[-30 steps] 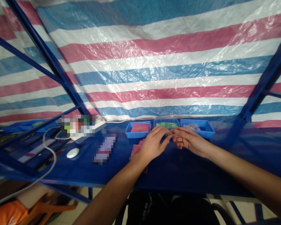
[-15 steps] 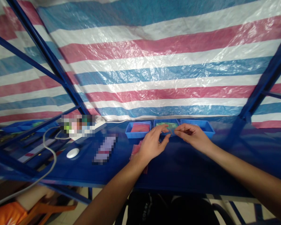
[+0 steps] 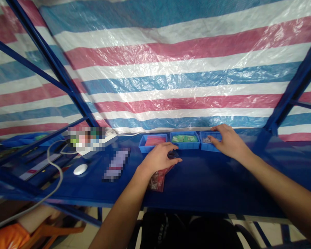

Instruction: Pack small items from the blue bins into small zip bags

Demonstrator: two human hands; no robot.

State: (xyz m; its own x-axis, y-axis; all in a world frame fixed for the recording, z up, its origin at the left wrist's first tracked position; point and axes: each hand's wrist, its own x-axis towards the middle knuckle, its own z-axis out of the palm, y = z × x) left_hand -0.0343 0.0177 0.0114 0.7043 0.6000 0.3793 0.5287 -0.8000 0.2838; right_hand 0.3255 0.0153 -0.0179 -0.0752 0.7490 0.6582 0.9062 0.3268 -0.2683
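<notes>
Left hand [image 3: 160, 155]: curved over red bags [image 3: 160, 183] on the table [image 3: 197, 183]; I can't tell if it grips.
Right hand [image 3: 228, 141]: spread wide at clear bags [image 3: 206, 139] in the right bin [image 3: 209, 147].
Risk: I think a left-hand slide could scatter the red bags.

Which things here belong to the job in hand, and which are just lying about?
Apparently in use:
left hand, over red packets
right hand, at right blue tray
left blue tray, red contents
middle blue tray, green contents

Apparently lying about:
white oval object
pixelated purple item
white cable
</notes>
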